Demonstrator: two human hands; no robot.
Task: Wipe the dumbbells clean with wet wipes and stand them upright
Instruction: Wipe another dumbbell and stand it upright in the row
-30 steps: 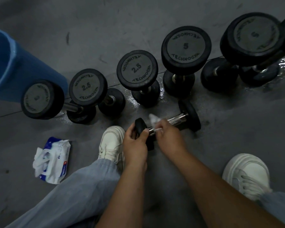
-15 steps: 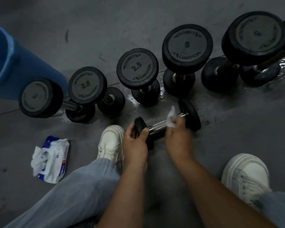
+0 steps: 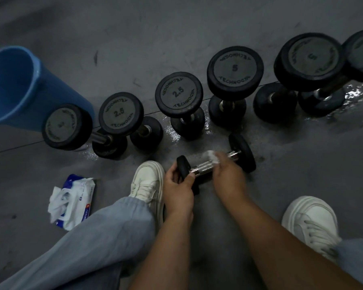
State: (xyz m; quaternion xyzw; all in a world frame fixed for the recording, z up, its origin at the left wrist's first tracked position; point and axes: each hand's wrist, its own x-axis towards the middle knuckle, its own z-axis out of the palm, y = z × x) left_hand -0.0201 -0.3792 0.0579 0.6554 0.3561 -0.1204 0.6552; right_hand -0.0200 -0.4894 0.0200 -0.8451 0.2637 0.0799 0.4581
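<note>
A small black dumbbell (image 3: pixel 242 150) with a chrome handle lies on its side on the grey floor between my feet. My left hand (image 3: pixel 177 188) grips its near black head. My right hand (image 3: pixel 226 176) presses a white wet wipe (image 3: pixel 213 156) against the handle's middle. Behind it, a row of several black dumbbells stands upright, among them a 2.5 dumbbell (image 3: pixel 178 94) and a 5 dumbbell (image 3: pixel 235 69).
A blue bucket (image 3: pixel 15 86) stands at the far left. An opened pack of wet wipes (image 3: pixel 71 200) lies on the floor left of my left shoe (image 3: pixel 148 180). My right shoe (image 3: pixel 311 220) is at the right. Wet patches shine on the floor (image 3: pixel 302 164) near the row.
My right hand slid the wipe along the handle from its near end toward the far head, then back toward the middle. My left hand kept its grip on the near head.
</note>
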